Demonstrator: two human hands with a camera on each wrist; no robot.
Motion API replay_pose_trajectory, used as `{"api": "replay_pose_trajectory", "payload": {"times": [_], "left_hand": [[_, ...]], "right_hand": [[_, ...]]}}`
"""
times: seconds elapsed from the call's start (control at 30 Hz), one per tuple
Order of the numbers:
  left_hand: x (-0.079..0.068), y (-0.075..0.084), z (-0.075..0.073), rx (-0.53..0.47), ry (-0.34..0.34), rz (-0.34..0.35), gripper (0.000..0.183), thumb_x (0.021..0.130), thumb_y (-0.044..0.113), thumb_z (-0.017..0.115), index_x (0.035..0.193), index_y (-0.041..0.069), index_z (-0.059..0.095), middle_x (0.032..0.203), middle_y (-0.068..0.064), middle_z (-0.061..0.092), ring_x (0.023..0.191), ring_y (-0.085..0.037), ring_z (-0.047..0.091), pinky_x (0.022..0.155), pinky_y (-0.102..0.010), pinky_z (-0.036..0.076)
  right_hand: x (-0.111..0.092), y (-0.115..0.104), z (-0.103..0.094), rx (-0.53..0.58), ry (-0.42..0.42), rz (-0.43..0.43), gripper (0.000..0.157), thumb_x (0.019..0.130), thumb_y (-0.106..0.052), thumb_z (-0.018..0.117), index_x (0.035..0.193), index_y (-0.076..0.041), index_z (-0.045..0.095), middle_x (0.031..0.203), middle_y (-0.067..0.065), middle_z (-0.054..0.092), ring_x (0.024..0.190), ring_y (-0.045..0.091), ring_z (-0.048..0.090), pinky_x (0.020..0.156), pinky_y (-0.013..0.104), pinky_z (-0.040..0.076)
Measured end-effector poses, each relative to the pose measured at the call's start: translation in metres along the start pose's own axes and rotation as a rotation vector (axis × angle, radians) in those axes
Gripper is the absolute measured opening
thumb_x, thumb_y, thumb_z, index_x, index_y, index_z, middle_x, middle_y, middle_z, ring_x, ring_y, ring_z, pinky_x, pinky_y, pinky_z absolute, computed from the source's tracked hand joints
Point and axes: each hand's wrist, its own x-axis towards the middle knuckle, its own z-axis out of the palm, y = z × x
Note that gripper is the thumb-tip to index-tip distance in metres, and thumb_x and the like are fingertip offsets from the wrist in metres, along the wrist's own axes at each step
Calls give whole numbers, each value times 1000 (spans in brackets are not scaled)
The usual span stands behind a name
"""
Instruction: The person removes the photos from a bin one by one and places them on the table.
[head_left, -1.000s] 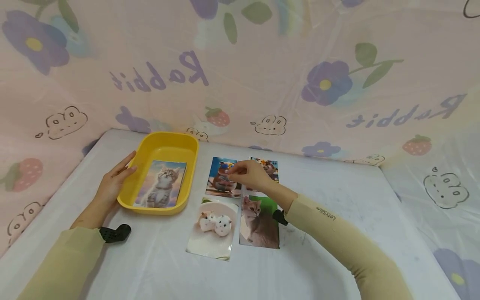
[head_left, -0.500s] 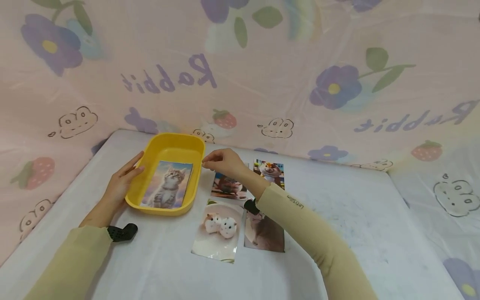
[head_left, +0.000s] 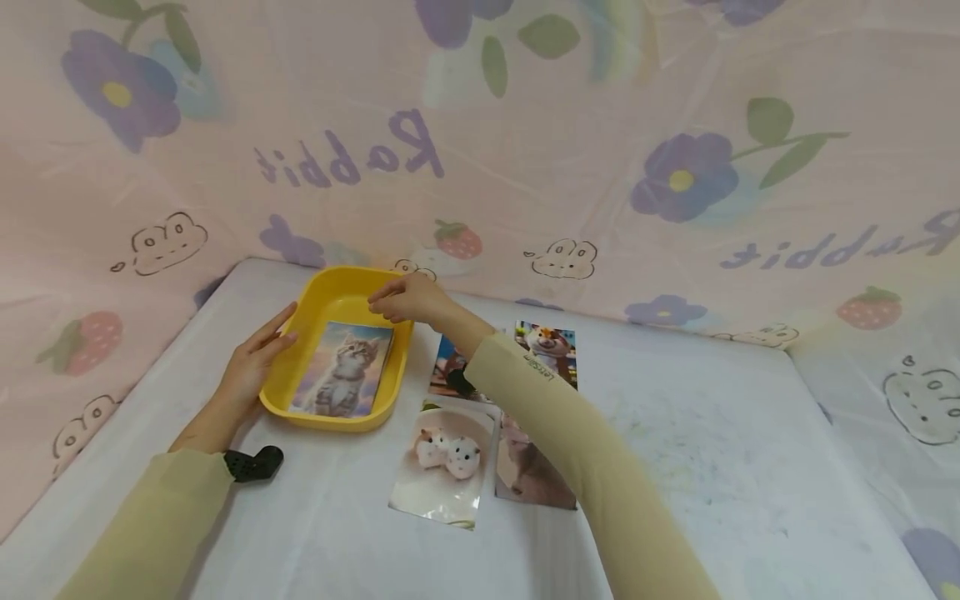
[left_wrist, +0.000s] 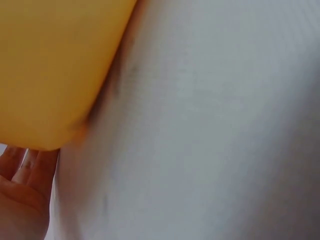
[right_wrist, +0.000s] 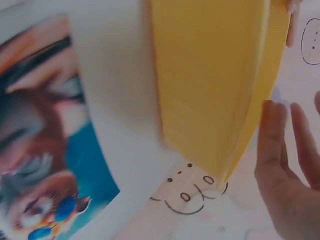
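My left hand (head_left: 251, 371) holds the yellow tray (head_left: 401, 367) by its left side, thumb at the rim. In the left wrist view, fingers (left_wrist: 42, 167) pass behind the tray's wall. A stack of photo cards lies in the tray, with a kitten photo card (head_left: 341, 371) on top. My right hand (head_left: 412, 300) hovers over the tray's back right corner, loosely bent and holding nothing visible. Right of the tray lie a hamster photo card (head_left: 442, 467), a cat photo card (head_left: 528, 467), an animal photo card with sunglasses (right_wrist: 37, 170) and a costumed animal photo card (head_left: 547, 346). My right arm partly covers some.
The table (head_left: 712, 433) has a white cover with faint marks. A patterned pink curtain (head_left: 495, 167) rises behind and along both sides, close to the tray's far end. Black wrist mounts (head_left: 255, 464) stick out from the sleeves.
My right hand has moved left from above the back photo cards to above the tray. The left hand stays at the tray's side. The head view has shifted slightly.
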Motion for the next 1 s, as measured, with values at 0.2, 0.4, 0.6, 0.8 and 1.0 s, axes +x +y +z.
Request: {"api": "replay_pose_trajectory", "payload": {"times": [0.2, 0.4, 0.6, 0.8, 1.0], "left_hand": [[1, 0, 1, -11, 2, 14, 56, 98, 37, 52, 149, 35, 29, 162, 1, 10, 149, -26, 3, 120, -45, 13], [2, -2, 4, -20, -6, 12, 57, 98, 36, 53, 150, 32, 29, 162, 1, 10, 149, -26, 3, 121, -45, 11], [3, -1, 5, -58, -22, -1, 55, 99, 34, 51, 149, 34, 28, 162, 0, 7, 149, -25, 1, 120, -47, 11], [4, 0, 1, -13, -3, 0, 56, 99, 34, 51, 150, 32, 27, 162, -1, 7, 149, -27, 2, 121, -47, 10], [2, -1, -1, 19, 15, 10, 56, 99, 35, 51, 150, 30, 28, 161, -1, 10, 149, -28, 3, 121, -46, 8]], "right_hand": [[13, -6, 8, -13, -76, 19, 33, 95, -12, 58, 126, -5, 63, 134, 12, 57, 119, 33, 56, 101, 39, 48], [23, -4, 18, -162, -167, 26, 39, 97, -14, 55, 135, -4, 55, 144, 11, 49, 133, 28, 44, 108, 36, 41], [27, -4, 23, -282, -205, 76, 48, 95, -15, 57, 142, -9, 48, 149, 8, 42, 140, 24, 35, 114, 36, 33], [36, -3, 28, -347, -206, 71, 46, 94, -18, 58, 138, -5, 51, 144, 9, 49, 133, 23, 44, 108, 33, 40], [39, -2, 35, -371, -193, 46, 17, 92, -17, 61, 95, -1, 65, 79, 2, 48, 76, 18, 47, 69, 26, 40]]}}
